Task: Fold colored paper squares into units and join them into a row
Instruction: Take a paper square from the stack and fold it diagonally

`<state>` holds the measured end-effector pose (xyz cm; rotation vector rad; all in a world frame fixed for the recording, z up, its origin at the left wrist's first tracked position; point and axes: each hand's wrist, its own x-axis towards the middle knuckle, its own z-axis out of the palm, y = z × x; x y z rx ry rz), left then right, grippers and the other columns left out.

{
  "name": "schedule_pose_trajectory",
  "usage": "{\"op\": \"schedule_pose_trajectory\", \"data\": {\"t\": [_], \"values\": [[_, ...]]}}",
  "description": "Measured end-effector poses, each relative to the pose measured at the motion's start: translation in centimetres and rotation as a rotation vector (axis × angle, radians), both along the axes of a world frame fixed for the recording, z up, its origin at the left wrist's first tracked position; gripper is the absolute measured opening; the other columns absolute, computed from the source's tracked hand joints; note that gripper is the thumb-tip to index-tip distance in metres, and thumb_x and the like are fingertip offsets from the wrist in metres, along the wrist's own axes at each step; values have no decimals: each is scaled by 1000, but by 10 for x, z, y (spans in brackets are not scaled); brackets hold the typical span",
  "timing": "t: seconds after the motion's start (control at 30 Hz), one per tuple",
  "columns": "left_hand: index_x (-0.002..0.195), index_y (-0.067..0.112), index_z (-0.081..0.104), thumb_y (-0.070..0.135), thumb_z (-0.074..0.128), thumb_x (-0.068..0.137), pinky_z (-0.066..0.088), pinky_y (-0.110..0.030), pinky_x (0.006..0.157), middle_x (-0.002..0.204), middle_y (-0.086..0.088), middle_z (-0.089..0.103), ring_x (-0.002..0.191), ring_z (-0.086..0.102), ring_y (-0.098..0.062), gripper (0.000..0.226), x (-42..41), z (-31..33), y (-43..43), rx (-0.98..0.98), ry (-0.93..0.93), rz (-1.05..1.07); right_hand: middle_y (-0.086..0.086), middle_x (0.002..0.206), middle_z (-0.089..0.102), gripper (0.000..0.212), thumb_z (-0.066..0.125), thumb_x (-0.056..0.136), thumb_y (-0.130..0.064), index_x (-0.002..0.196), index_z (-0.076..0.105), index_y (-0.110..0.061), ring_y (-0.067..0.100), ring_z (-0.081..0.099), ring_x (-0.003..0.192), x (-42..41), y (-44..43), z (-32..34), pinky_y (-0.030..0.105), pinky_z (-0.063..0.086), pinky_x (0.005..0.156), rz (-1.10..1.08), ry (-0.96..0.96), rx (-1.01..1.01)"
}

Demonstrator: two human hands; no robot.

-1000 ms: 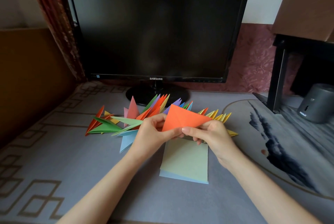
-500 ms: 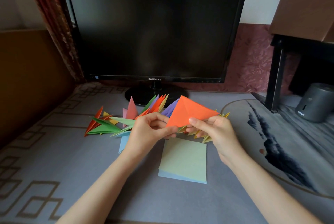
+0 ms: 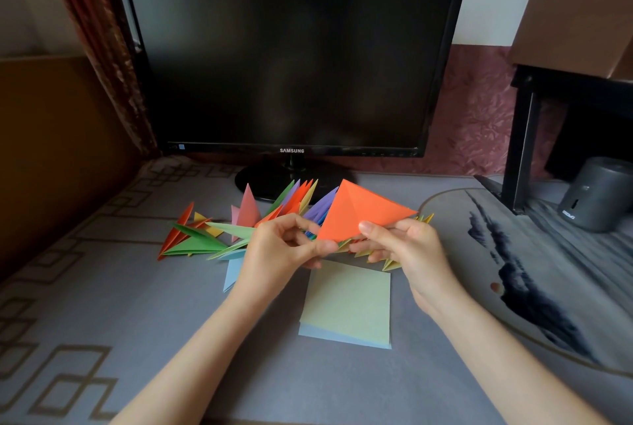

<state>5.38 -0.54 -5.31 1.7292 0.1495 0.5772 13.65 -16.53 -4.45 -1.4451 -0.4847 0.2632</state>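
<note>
At centre frame, just below the monitor [image 3: 291,51], both hands hold one orange paper [image 3: 359,210] lifted clear of the table [image 3: 102,339]. It shows as a folded triangle with a crease running from its top point. The left hand [image 3: 281,250] pinches its lower left corner between thumb and fingers; the right hand [image 3: 407,246] pinches the lower edge, thumb on the near face. Held up this way, the edges can be matched and a crease set, so the judgement is that folding of this unit is under way, not joining.

Behind the hands, a row of joined units [image 3: 239,229] lies across the middle of the frame, points fanning outward. It is kept close, presumably to receive the next unit. The units overlap and are partly hidden, so an exact count cannot be given; well over ten tips show, in red, green, pink, purple, yellow and blue.

Below the hands, a stack of flat squares [image 3: 346,304] lies within reach: one pale green sheet on top, blue edges beneath; the number of sheets cannot be told.

Counted: two hands, one sheet in work, one row, one stack.
</note>
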Motion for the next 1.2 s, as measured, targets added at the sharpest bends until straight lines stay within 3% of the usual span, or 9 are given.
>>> {"op": "schedule_pose_trajectory", "data": {"t": [0.13, 0.2, 0.3, 0.4, 0.53, 0.67, 0.9, 1.2], "values": [[77, 10, 69, 45, 76, 64, 55, -27, 56, 67, -14, 68, 64, 68, -25, 38, -3, 3, -1, -69, -44, 67, 13, 82, 74, 14, 65, 84, -9, 91, 68, 2, 23, 71, 70, 0, -2, 1, 21, 49, 55, 20, -8, -7], [79, 17, 70, 49, 78, 68, 54, -25, 59, 71, -4, 69, 70, 67, -16, 35, -2, 5, -1, -61, -42, 76, 11, 80, 74, 11, 65, 84, -8, 89, 69, 1, 20, 70, 65, -2, -1, 1, 20, 49, 54, 60, -28, -34], [89, 25, 66, 35, 81, 63, 54, -20, 63, 75, 9, 72, 72, 67, -4, 32, -2, 5, -5, -68, 1, -18, 2, 67, 72, 4, 66, 83, -6, 80, 69, -6, 14, 64, 55, -5, 3, -3, 19, 46, 51, 90, -55, -80], [94, 19, 65, 20, 83, 59, 56, -23, 61, 80, 4, 74, 73, 70, -12, 40, -1, 1, -7, -52, 39, -104, 0, 52, 62, 11, 70, 80, -8, 69, 68, -6, 11, 53, 48, -6, 6, -7, 20, 43, 49, 94, -72, -126], [91, 9, 66, 13, 80, 62, 56, -23, 60, 80, -4, 75, 72, 73, -20, 32, -1, 0, -6, -88, 42, -144, -5, 47, 58, 18, 70, 81, -12, 65, 68, -4, 8, 47, 45, -5, 5, -5, 17, 41, 48, 81, -56, -127], [94, 6, 66, 2, 75, 73, 56, -21, 61, 78, -3, 74, 69, 73, -19, 24, 0, 1, -7, -129, 54, -181, -2, 50, 59, 22, 67, 83, -19, 69, 70, -2, 9, 47, 48, -1, 1, -2, 18, 40, 49, 45, -62, -82], [98, 12, 65, 2, 72, 76, 57, -21, 65, 84, -2, 74, 70, 72, -19, 25, -1, 2, -8, -175, 59, -208, 14, 58, 52, 25, 64, 86, -19, 75, 69, 3, 15, 47, 51, 7, -2, -3, 22, 41, 51, -70, -65, 5], [101, 12, 64, 4, 72, 76, 56, -20, 65, 88, -3, 73, 70, 72, -18, 26, -2, 3, -8, -183, 61, -220, 15, 66, 60, 26, 62, 88, -22, 83, 69, 3, 21, 51, 57, 10, -2, -6, 27, 41, 54, -112, -32, 39]]}}
